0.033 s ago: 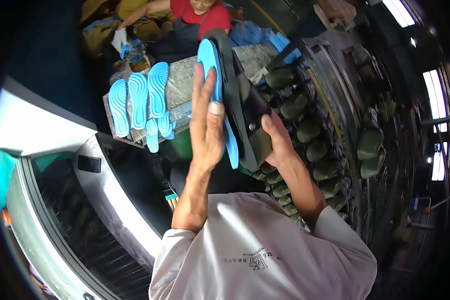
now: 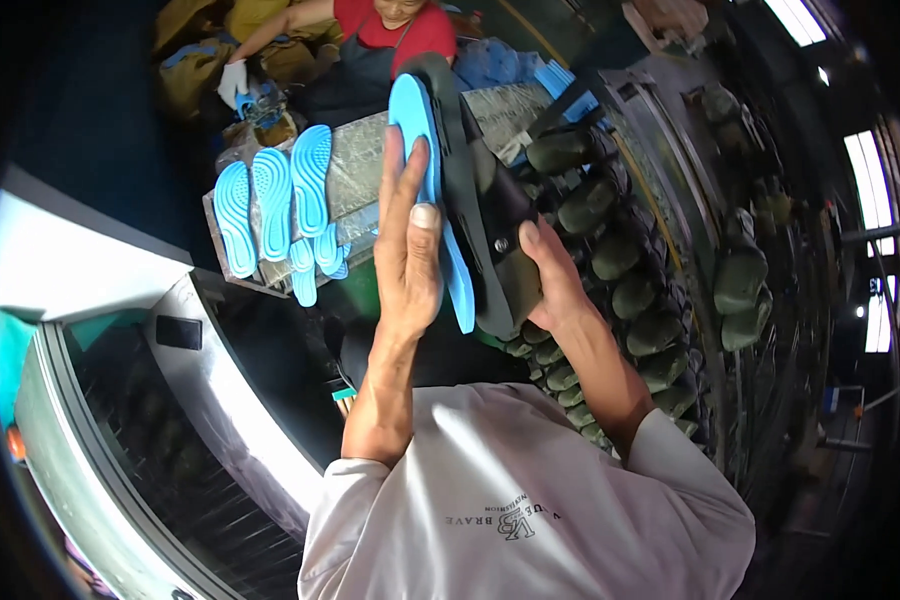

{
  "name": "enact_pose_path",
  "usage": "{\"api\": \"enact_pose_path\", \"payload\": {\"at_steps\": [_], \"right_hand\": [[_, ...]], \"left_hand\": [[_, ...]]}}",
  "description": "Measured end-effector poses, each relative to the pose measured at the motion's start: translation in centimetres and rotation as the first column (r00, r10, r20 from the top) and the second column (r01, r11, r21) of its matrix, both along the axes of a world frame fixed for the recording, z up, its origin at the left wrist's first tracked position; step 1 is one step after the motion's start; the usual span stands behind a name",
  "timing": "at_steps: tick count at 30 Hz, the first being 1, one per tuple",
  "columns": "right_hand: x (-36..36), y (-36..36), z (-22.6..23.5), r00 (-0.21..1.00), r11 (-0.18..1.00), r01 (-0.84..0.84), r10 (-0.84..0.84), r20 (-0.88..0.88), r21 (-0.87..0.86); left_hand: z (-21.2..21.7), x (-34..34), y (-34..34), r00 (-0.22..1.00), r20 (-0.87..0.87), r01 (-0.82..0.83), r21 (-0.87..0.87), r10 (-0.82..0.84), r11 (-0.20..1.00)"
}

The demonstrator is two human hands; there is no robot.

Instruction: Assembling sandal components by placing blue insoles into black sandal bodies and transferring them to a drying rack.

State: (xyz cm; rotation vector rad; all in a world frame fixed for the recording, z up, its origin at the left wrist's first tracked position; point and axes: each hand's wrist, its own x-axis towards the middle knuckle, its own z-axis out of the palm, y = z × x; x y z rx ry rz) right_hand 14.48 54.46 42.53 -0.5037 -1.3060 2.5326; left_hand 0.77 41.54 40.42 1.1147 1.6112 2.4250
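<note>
A dark slipper-like shoe (image 2: 510,200) with a round metal stud on its side stands tilted on edge before me. My right hand (image 2: 555,280) grips it from the right, thumb over the brownish heel end. Along its left side runs a black sole (image 2: 460,190). A light-blue sole (image 2: 454,270) lies against that; its lower end stands slightly away from the black one. Against the blue sole's outer face my left hand (image 2: 408,260) rests with straight, slightly spread fingers. The palm's contact is partly hidden.
On a plastic-covered bench (image 2: 355,170) lie several ribbed blue soles (image 2: 273,205). A gloved co-worker (image 2: 390,50) in red sits behind it. Several dark shoe forms (image 2: 615,255) line a rack on the right. A phone (image 2: 179,333) lies on the pale machine ledge (image 2: 225,410) at left.
</note>
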Motion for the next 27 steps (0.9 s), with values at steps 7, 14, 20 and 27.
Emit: {"api": "enact_pose_path", "payload": {"at_steps": [7, 14, 20, 27], "right_hand": [[-0.2, 0.8, -1.3, 0.998, 0.941, 0.052, -0.057, -0.005, -0.335], [-0.7, 1.0, -3.8, 0.994, 0.834, -0.04, -0.025, -0.111, -0.55], [-1.5, -0.7, -5.1, 0.995, 0.642, -0.048, -0.04, -0.096, -0.765], [-2.0, -1.6, -6.9, 0.993, 0.66, -0.12, 0.095, -0.076, -0.742]], "left_hand": [[-1.3, 2.0, -1.6, 0.982, -0.055, 0.164, -0.246, -0.183, 0.955], [-1.9, 2.7, -4.2, 0.927, -0.287, 0.085, -0.463, -0.24, 0.882], [-4.8, 3.6, -4.6, 0.949, -0.245, 0.092, -0.386, -0.198, 0.918], [-4.7, 6.5, -7.1, 0.865, -0.482, -0.2, -0.587, -0.14, 0.785]]}}
